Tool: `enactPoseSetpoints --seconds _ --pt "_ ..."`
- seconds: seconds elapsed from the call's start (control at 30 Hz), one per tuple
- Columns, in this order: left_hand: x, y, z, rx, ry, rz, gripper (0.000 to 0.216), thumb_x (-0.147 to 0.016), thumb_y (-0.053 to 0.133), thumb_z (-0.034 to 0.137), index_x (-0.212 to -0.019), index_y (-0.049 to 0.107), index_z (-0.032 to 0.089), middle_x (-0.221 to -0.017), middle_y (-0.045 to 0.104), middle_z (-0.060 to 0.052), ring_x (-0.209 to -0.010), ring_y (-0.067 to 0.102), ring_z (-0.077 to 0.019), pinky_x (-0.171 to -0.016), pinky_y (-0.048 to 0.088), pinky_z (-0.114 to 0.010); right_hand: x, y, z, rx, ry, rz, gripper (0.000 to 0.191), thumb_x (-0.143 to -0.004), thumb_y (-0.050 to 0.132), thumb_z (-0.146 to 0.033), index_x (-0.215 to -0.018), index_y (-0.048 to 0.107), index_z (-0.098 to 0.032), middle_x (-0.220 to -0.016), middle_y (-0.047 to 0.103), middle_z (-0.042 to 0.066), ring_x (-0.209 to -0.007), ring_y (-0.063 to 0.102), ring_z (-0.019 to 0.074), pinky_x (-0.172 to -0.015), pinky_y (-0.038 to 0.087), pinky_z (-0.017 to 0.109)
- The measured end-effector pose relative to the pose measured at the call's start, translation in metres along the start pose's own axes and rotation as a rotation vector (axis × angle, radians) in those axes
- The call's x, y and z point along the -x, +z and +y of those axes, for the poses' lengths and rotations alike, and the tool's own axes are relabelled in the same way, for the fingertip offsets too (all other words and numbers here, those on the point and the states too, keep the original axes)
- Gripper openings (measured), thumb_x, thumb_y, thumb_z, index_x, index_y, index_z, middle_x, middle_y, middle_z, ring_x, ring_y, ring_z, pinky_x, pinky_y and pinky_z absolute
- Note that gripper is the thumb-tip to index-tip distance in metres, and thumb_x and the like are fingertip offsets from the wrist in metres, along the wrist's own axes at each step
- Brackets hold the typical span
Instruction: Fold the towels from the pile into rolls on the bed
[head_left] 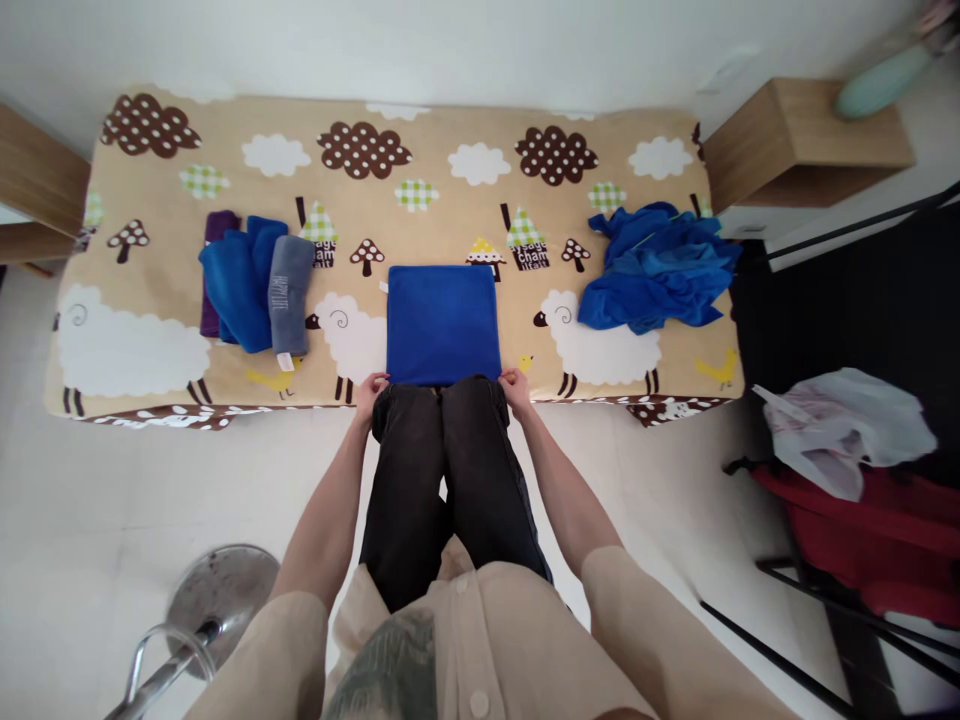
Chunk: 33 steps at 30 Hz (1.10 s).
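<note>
A blue towel (442,325), folded to a neat square, lies flat near the front edge of the bed, with a small white tag at its left side. At its near left corner, my left hand (372,390) pinches the cloth between thumb and fingers. My right hand (515,388) grips the near right corner in the same way. To the left sit several rolled towels: a purple one (211,312), blue ones (238,285) and a grey one (289,295) with lettering. A crumpled heap of blue cloths (658,268) lies on the right.
The bed (442,225) wears a beige sheet printed with sheep and clouds. A wooden wall box (817,140) juts out at the right, below a pale green vase (885,82). A plastic bag (851,425) rests at right; a metal stool base (221,600) stands lower left.
</note>
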<state>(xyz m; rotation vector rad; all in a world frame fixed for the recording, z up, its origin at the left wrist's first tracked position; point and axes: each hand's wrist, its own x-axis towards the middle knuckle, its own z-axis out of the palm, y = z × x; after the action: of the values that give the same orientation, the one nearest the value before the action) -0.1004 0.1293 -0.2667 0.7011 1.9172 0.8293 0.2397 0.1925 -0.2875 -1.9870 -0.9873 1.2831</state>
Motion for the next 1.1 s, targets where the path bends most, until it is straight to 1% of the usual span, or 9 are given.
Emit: enactPoseSetpoints --seconds 0.17,0.33,0.5,0.57,0.63,0.77,0.87,1.03,1.1 --pt "0.001 0.001 0.000 0.053 0.024 -0.044 0.033 -0.075 0.070 0.034 -0.101 0.075 0.014 -0.074 0.069 -0.002 -0.075 0.064 -0.0182 -0.075 0.051 -0.030 0.013 -0.004 -0.003 0.067 -0.124 -0.085 0.032 -0.075 0.061 -0.041 -0.093 0.076 -0.019 -0.082 0.074 0.003 -0.085 0.065 0.0222 -0.079 0.052 0.033" --pt "-0.017 0.000 -0.008 0.097 0.099 -0.053 0.052 -0.059 0.085 0.032 -0.106 0.076 0.015 -0.087 0.072 -0.004 -0.082 0.067 -0.0180 -0.084 0.053 -0.030 0.006 -0.008 -0.004 0.096 -0.213 -0.084 0.043 -0.062 0.073 -0.031 -0.103 0.078 -0.018 -0.100 0.076 0.007 -0.091 0.064 0.0228 -0.087 0.053 0.036" --pt "-0.033 -0.002 -0.012 -0.162 0.222 -0.042 0.027 -0.064 0.077 0.032 -0.088 0.078 0.019 -0.098 0.071 -0.007 -0.088 0.067 -0.0208 -0.086 0.054 -0.033 -0.011 0.000 -0.009 0.236 -0.269 -0.051 0.022 -0.065 0.067 -0.021 -0.084 0.078 -0.018 -0.090 0.072 0.006 -0.087 0.064 0.0223 -0.091 0.052 0.037" --pt "-0.036 -0.001 -0.010 -0.166 0.314 0.012 0.023 -0.066 0.075 0.033 -0.084 0.075 0.019 -0.107 0.069 -0.009 -0.096 0.067 -0.0223 -0.086 0.055 -0.033 -0.016 0.004 -0.011 0.296 -0.301 -0.021 0.016 -0.067 0.065 -0.019 -0.078 0.076 -0.019 -0.095 0.072 0.007 -0.092 0.065 0.0228 -0.095 0.052 0.038" --pt "-0.038 0.001 -0.007 -0.065 0.358 0.017 0.023 -0.069 0.074 0.035 -0.084 0.072 0.019 -0.111 0.069 -0.011 -0.104 0.066 -0.0236 -0.088 0.055 -0.033 -0.020 0.007 -0.013 0.320 -0.354 -0.004 0.011 -0.068 0.065 -0.017 -0.074 0.073 -0.021 -0.105 0.072 0.008 -0.102 0.064 0.0236 -0.102 0.050 0.039" --pt "-0.038 0.005 0.002 0.164 0.313 -0.090 0.021 -0.075 0.071 0.033 -0.086 0.060 0.019 -0.110 0.073 -0.011 -0.110 0.067 -0.0226 -0.097 0.053 -0.036 -0.026 0.007 -0.016 0.221 -0.469 -0.010 0.009 -0.072 0.066 -0.015 -0.070 0.067 -0.024 -0.116 0.074 0.008 -0.120 0.063 0.0234 -0.115 0.043 0.041" --pt "-0.038 0.008 0.005 0.207 0.280 -0.083 0.022 -0.075 0.070 0.031 -0.087 0.056 0.020 -0.102 0.073 -0.010 -0.105 0.068 -0.0207 -0.097 0.052 -0.035 -0.026 0.007 -0.019 0.106 -0.478 -0.035 0.009 -0.077 0.063 -0.016 -0.072 0.063 -0.024 -0.115 0.076 0.007 -0.124 0.064 0.0232 -0.115 0.045 0.042" --pt "-0.041 0.011 0.010 0.113 0.222 -0.008 0.025 -0.077 0.068 0.034 -0.093 0.056 0.020 -0.082 0.067 -0.003 -0.082 0.066 -0.0171 -0.081 0.053 -0.029 -0.023 0.007 -0.020 0.022 -0.378 -0.117 0.002 -0.081 0.064 -0.022 -0.081 0.063 -0.023 -0.104 0.078 0.007 -0.108 0.072 0.0236 -0.102 0.053 0.040" --pt "-0.041 0.009 0.013 0.066 0.208 0.016 0.024 -0.077 0.066 0.034 -0.094 0.057 0.020 -0.077 0.065 -0.001 -0.077 0.064 -0.0162 -0.077 0.051 -0.028 -0.023 0.006 -0.017 0.011 -0.319 -0.113 0.009 -0.079 0.070 -0.028 -0.083 0.063 -0.022 -0.097 0.077 0.007 -0.097 0.073 0.0232 -0.096 0.055 0.038"
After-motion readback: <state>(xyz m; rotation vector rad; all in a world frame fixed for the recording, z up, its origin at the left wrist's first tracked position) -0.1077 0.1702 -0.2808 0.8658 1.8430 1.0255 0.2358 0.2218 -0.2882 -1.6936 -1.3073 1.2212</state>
